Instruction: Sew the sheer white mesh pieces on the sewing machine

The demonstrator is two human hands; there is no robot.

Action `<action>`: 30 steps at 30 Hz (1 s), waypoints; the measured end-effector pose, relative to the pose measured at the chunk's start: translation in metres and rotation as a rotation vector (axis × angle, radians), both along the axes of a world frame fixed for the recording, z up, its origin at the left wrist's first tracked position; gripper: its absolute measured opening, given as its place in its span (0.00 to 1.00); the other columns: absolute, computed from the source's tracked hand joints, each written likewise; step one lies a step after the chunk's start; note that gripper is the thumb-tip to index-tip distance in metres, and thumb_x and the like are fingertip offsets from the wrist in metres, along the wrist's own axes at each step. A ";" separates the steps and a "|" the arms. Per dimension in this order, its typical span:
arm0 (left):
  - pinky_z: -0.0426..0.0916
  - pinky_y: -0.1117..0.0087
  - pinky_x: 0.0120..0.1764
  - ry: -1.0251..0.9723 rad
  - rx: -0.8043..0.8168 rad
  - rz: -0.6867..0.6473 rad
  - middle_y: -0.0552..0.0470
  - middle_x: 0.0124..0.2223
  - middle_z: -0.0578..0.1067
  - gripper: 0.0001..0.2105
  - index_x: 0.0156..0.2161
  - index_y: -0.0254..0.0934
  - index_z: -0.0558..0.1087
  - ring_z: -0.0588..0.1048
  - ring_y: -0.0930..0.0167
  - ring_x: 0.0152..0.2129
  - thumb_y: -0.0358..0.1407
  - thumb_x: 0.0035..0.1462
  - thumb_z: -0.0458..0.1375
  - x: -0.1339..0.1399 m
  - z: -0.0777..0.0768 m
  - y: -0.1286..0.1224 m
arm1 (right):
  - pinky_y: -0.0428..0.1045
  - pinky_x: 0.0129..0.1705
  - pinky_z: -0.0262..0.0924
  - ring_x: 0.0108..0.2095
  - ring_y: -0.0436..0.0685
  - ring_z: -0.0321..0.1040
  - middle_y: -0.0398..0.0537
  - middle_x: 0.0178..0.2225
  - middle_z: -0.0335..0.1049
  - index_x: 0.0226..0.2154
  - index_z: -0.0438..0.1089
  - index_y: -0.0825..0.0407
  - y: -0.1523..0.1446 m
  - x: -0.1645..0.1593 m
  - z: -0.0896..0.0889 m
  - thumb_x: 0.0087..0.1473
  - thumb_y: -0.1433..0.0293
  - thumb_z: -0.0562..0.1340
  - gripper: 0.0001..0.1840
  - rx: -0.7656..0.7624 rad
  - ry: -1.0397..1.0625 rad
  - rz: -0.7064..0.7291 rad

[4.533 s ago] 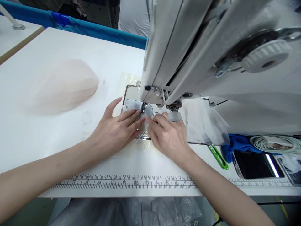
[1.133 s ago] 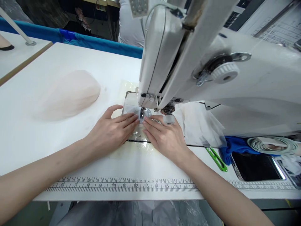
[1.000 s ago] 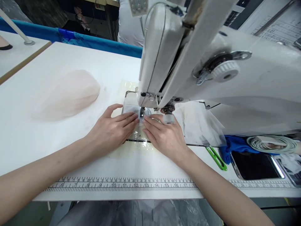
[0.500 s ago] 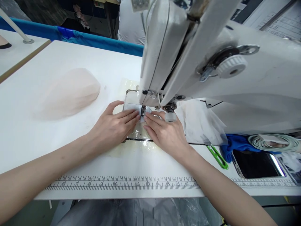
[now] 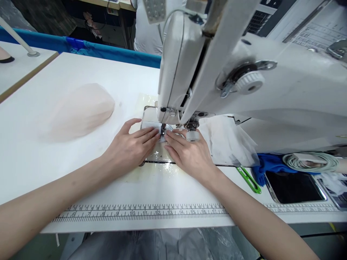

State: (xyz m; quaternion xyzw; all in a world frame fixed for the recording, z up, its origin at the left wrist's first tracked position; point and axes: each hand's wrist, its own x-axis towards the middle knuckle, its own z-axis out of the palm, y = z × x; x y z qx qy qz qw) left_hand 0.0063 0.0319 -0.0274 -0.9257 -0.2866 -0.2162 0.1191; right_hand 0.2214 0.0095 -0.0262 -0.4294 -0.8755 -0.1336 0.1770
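My left hand (image 5: 132, 144) lies flat at the left of the sewing machine's presser foot (image 5: 163, 130). Its fingers stretch toward the foot and the thumb is spread away. From the other side, my right hand (image 5: 188, 150) rests with flat fingers close to the foot. Both sets of fingertips nearly meet there, on or just above the metal needle plate (image 5: 159, 157). Whether a thin piece of cloth lies under the fingers, I cannot tell. The sewing machine head (image 5: 179, 68) stands over both hands and partly covers the right fingers.
Sheer pale fabric (image 5: 229, 139) lies right of my right hand. A pale pink sheer piece (image 5: 86, 110) is on the table at left. Green thread snips (image 5: 249, 180), a phone (image 5: 295, 187), blue cloth (image 5: 267, 164) and coiled cord (image 5: 311, 161) lie at right. A printed ruler (image 5: 143, 213) runs along the front edge.
The view has shifted slightly, so the machine head appears a little lower and farther left. Both hands keep the same place beside the presser foot.
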 end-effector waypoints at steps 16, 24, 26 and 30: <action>0.59 0.52 0.58 -0.023 -0.025 0.024 0.47 0.51 0.77 0.15 0.54 0.38 0.70 0.77 0.65 0.47 0.29 0.66 0.50 0.001 0.000 -0.001 | 0.57 0.56 0.55 0.45 0.57 0.71 0.48 0.38 0.80 0.37 0.78 0.52 -0.001 0.000 -0.001 0.64 0.67 0.55 0.16 0.038 0.011 -0.013; 0.62 0.53 0.53 0.045 -0.005 0.101 0.43 0.49 0.78 0.20 0.51 0.35 0.71 0.77 0.60 0.43 0.48 0.65 0.50 -0.006 0.009 -0.002 | 0.55 0.52 0.56 0.45 0.57 0.71 0.47 0.43 0.78 0.43 0.76 0.51 -0.005 0.000 -0.003 0.58 0.80 0.56 0.17 0.047 0.032 0.000; 0.65 0.57 0.43 0.026 0.073 0.112 0.49 0.35 0.80 0.15 0.41 0.36 0.74 0.77 0.65 0.29 0.45 0.64 0.52 -0.008 0.013 -0.004 | 0.53 0.49 0.56 0.44 0.56 0.70 0.46 0.47 0.77 0.44 0.74 0.51 -0.008 -0.003 -0.002 0.54 0.85 0.54 0.22 0.041 0.047 0.011; 0.63 0.60 0.38 -0.016 0.152 0.090 0.53 0.31 0.79 0.05 0.36 0.38 0.73 0.76 0.67 0.29 0.33 0.62 0.55 -0.009 0.018 -0.002 | 0.51 0.47 0.56 0.40 0.54 0.70 0.43 0.40 0.78 0.40 0.74 0.51 -0.014 -0.008 0.005 0.56 0.85 0.52 0.21 0.024 0.067 0.097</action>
